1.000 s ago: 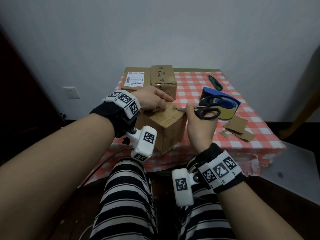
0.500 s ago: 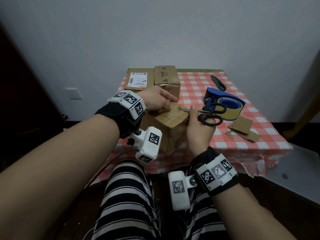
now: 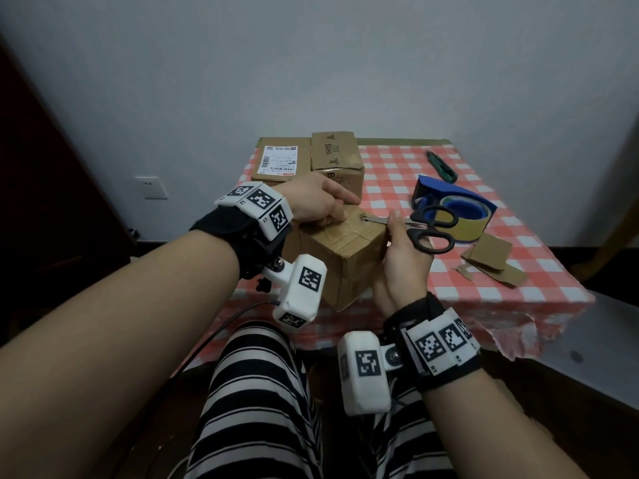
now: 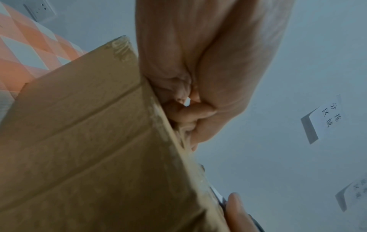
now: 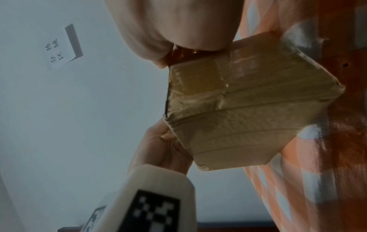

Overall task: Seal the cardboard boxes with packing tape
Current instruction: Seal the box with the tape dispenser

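While right hand (image 3: 403, 261) grips scissors (image 3: 427, 228), rear box (image 3: 337, 155) reads "BAHA".

The rear cardboard box (image 3: 337, 153) reads "BAHA" on top.

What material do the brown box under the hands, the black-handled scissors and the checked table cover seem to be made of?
The brown box looks like matte corrugated cardboard, with glossy clear tape wrinkling over its edges. The black-handled scissors have smooth, probably plastic loops and bright metal blades. The red-and-white checked table cover is likely thin plastic sheet: its hanging edge is torn and crinkled.
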